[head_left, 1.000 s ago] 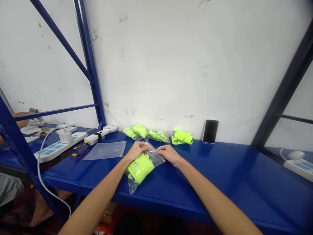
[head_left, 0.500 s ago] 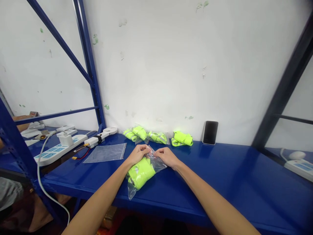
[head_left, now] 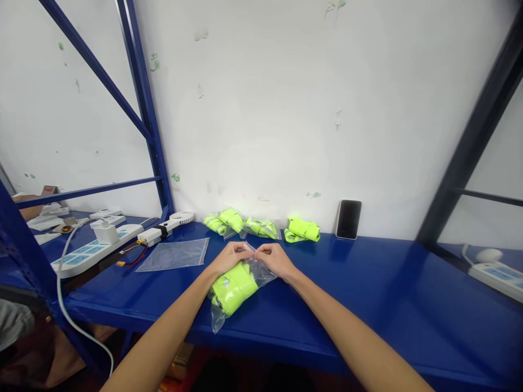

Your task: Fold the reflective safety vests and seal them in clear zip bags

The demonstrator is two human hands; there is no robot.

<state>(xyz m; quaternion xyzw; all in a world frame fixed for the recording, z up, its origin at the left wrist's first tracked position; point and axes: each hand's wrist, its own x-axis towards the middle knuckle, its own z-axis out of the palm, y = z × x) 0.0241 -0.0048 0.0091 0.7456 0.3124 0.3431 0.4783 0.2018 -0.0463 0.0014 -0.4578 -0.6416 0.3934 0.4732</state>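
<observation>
Two hands pinch the top edge of one clear bag with a yellow-green folded cloth inside.

The left hand and the right hand are both almost closed, fingertips grasping the mouth of the plastic bag, which lies on the blue shelf. The bag body extends from the hands toward 7 o'clock. At 9 o'clock from the hands lies one empty flat bag. At 12 o'clock, against the wall, I count three packed bundles of the same bright cloth. At 2 o'clock one black phone leans on the wall.
</observation>
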